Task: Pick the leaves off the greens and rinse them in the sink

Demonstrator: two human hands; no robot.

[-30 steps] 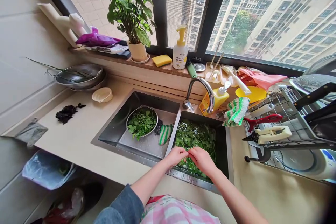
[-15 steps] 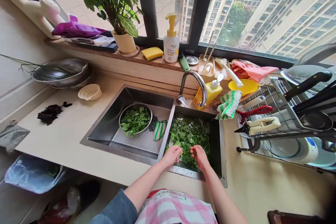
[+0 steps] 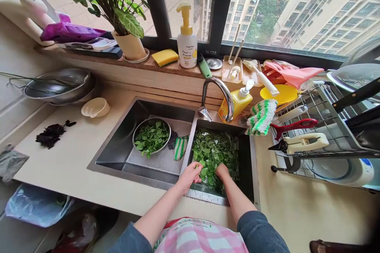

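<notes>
Both my hands are in the right sink basin [image 3: 251,166], which is full of green leaves [image 3: 215,150] in water. My left hand [image 3: 190,174] is at the basin's near left corner, its fingers curled and pinched on a green leaf. My right hand [image 3: 222,170] is pushed down into the leaves, so its fingers are hidden. In the left basin [image 3: 118,146] stands a metal bowl [image 3: 152,136] holding more green leaves. The faucet [image 3: 218,97] arches over the divider between the basins.
A striped cloth [image 3: 179,147] and a dark scrubber [image 3: 172,140] lie by the bowl. A yellow soap bottle [image 3: 239,102], a dish rack [image 3: 323,134] with knives, a steel basin [image 3: 57,87], a dark leaf pile [image 3: 52,135] and a potted plant [image 3: 118,4] surround the sink.
My hands have separated and gone lower into the right basin. The right hand sank among the leaves and the left hand took hold of a leaf. The view shifted slightly left and down.
</notes>
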